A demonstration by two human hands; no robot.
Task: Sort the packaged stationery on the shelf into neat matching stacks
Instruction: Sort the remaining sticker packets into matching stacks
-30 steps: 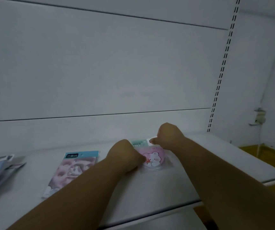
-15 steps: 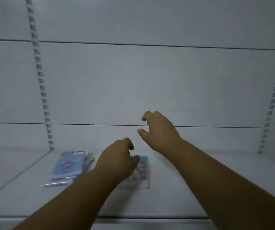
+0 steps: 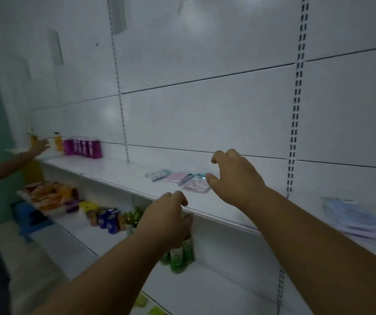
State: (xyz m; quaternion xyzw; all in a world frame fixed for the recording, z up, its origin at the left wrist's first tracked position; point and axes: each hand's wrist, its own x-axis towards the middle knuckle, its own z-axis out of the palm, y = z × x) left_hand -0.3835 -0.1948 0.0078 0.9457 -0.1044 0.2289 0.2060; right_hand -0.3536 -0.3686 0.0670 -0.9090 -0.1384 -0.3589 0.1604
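Note:
Several flat stationery packs lie on the white shelf (image 3: 118, 171): a pale teal pack (image 3: 158, 175), a pink pack (image 3: 176, 177) beside it, and another pink pack (image 3: 195, 185) nearer me. My right hand (image 3: 234, 178) hovers over the right end of this group with fingers spread, holding nothing. My left hand (image 3: 166, 219) is lower, at the shelf's front edge, fingers loosely curled and empty. A stack of pale blue packs (image 3: 357, 219) rests on the shelf at the far right.
Purple bottles (image 3: 82, 147) and orange bottles (image 3: 57, 140) stand at the shelf's far left, where another person's hand (image 3: 39, 146) reaches. The lower shelf holds snack bags (image 3: 50, 194), cans (image 3: 108, 219) and green bottles (image 3: 180, 255).
The view has swung left along the shelf. Both hands have left the pink bear pack and lifted away empty; my right hand now reaches over a different group of packs.

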